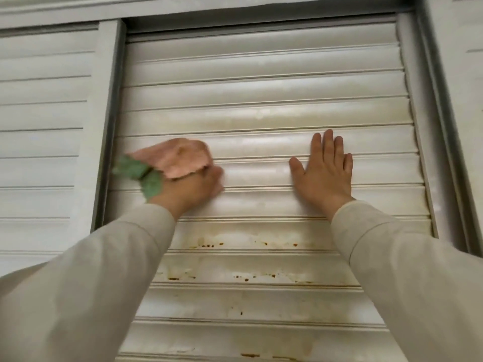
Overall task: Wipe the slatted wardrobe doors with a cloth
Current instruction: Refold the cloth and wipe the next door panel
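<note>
A white slatted wardrobe door (261, 100) fills the middle of the head view. My left hand (194, 188) holds a pink and green cloth (170, 160) against the slats near the door's left edge; the cloth covers its fingers. My right hand (325, 173) lies flat on the slats to the right, fingers straight and pointing up. Brown rusty spots and stains (235, 275) mark the lower slats between my two sleeves.
A second slatted door (44, 121) stands to the left, set in front of the middle one behind a grey frame post (109, 121). Another grey frame post (439, 121) runs down the right side. A top rail (183, 9) crosses above.
</note>
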{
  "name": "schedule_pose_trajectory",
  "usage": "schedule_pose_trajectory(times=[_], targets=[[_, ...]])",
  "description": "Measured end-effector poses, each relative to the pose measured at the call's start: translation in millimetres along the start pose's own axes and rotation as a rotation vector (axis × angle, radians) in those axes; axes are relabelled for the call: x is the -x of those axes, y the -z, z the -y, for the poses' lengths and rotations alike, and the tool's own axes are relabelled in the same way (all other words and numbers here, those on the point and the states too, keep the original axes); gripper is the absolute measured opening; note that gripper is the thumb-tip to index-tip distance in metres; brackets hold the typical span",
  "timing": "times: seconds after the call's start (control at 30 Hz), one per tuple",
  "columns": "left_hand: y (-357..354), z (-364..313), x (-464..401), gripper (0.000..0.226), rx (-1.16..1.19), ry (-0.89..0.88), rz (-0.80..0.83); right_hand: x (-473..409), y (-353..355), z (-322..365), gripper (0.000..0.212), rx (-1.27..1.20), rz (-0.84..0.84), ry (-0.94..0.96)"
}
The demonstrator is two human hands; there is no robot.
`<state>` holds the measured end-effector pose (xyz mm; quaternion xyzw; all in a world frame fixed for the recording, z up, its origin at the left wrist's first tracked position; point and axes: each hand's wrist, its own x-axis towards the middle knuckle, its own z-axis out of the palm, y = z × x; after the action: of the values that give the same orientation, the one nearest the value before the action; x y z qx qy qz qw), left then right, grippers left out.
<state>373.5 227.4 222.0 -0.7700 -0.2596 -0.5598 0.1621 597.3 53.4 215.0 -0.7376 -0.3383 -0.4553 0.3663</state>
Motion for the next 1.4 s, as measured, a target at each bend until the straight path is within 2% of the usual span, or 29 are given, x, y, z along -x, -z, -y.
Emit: schedule_pose_trajectory(times=[0.03, 0.13, 0.17, 0.27, 0.33, 0.4, 0.43, 0.47, 0.53, 0.57, 0.63, 0.7, 0.8, 0.87, 0.93, 1.0, 1.1, 1.13, 1.2, 1.27, 1.3, 1.37, 1.4], targets=[[-4, -21, 10, 0.053, -0.034, -0.055, 0.012, 0, 0, 0, 0.078, -0.001, -0.002, 0.001], [-21, -77, 50, 0.055, 0.083, -0.201, 0.379, 0, -1, 0, 0.079, -0.009, -0.011, -0.005], [-26, -88, 57, 0.051, 0.108, -0.258, 0.413, 0, -1, -4, 0.079, -0.001, -0.018, -0.011], [-30, -64, 56, 0.052, 0.119, -0.286, 0.331, 1, -2, -9, 0.079, 0.010, -0.035, -0.020], [-27, -28, 54, 0.040, 0.188, -0.188, 0.292, 1, -1, -12, 0.079, 0.022, -0.039, -0.021], [-25, 23, 51, 0.031, 0.316, 0.013, 0.093, 1, 2, -14, 0.078, 0.029, -0.034, -0.024], [-22, 46, 49, 0.038, 0.323, 0.127, 0.018, 1, 3, -15, 0.078, 0.032, -0.031, -0.026], [-19, 66, 49, 0.051, 0.297, 0.219, 0.053, 1, 4, -16, 0.078, 0.036, -0.029, -0.026], [-15, 72, 54, 0.061, 0.300, 0.374, 0.272, 1, 5, -17, 0.079, 0.042, -0.023, -0.041], [-18, 67, 57, 0.058, 0.286, 0.371, 0.314, 1, 6, -13, 0.079, 0.024, -0.027, -0.063], [-21, 37, 63, 0.070, 0.205, 0.241, 0.327, -1, 10, 1, 0.079, -0.031, -0.099, -0.106], [-21, -9, 69, 0.080, 0.165, 0.082, 0.409, -2, 12, 30, 0.076, -0.054, -0.160, -0.011], [-22, -53, 69, 0.048, 0.235, -0.013, 0.525, -3, 2, 86, 0.075, -0.134, -0.060, 0.264], [-21, -58, 68, 0.037, 0.227, -0.047, 0.577, -3, -9, 100, 0.074, -0.161, 0.049, 0.264], [-21, -38, 66, 0.044, 0.196, -0.043, 0.550, -2, -19, 92, 0.072, -0.099, 0.062, 0.261], [-16, 5, 60, 0.052, 0.216, 0.077, 0.491, -2, -20, 83, 0.071, -0.069, 0.043, 0.276], [0, 69, 60, 0.050, 0.422, 0.206, 0.377, -3, -19, 87, 0.071, -0.055, 0.066, 0.282], [1, 83, 61, 0.059, 0.449, 0.227, 0.332, -3, -19, 89, 0.072, -0.048, 0.070, 0.279], [-1, 86, 65, 0.077, 0.322, 0.376, 0.287, -3, -20, 89, 0.073, -0.036, 0.081, 0.278], [-6, 72, 72, 0.082, 0.169, 0.449, 0.347, -5, -17, 87, 0.075, -0.017, 0.119, 0.295], [-6, 61, 76, 0.086, 0.167, 0.471, 0.343, -6, -14, 87, 0.077, -0.003, 0.146, 0.306], [-12, 43, 82, 0.093, 0.192, 0.443, 0.321, -7, -12, 87, 0.082, 0.024, 0.186, 0.324], [-16, 31, 86, 0.094, 0.194, 0.372, 0.300, -7, -11, 87, 0.083, 0.034, 0.198, 0.326]])
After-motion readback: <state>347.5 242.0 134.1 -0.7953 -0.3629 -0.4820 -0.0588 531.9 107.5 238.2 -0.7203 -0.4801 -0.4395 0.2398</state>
